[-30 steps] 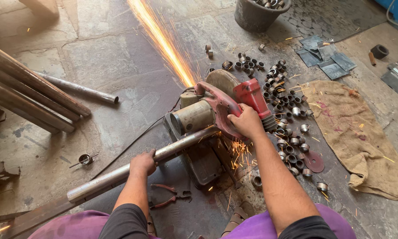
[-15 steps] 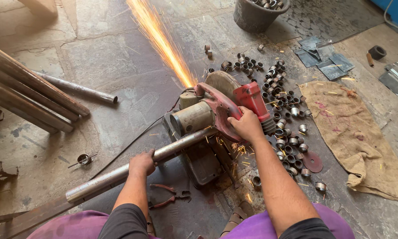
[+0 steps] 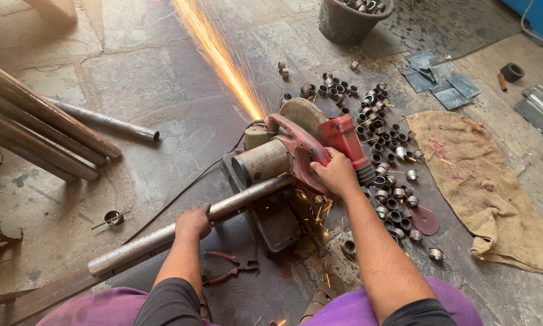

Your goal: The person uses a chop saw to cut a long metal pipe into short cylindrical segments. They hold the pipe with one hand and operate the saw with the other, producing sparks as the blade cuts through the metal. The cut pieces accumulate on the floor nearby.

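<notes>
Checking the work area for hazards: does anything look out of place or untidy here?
Yes. Cut metal rings lie scattered loose on the floor beside the chop saw, not in the bucket, and pliers lie by the knees.

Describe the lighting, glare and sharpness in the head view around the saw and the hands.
Head view: soft, even daylight with faint shadows; the spark stream is blown out to bright orange-white streaks, motion-smeared; the chop saw, left hand on the steel pipe and right hand are sharp; edges bend slightly.
</notes>
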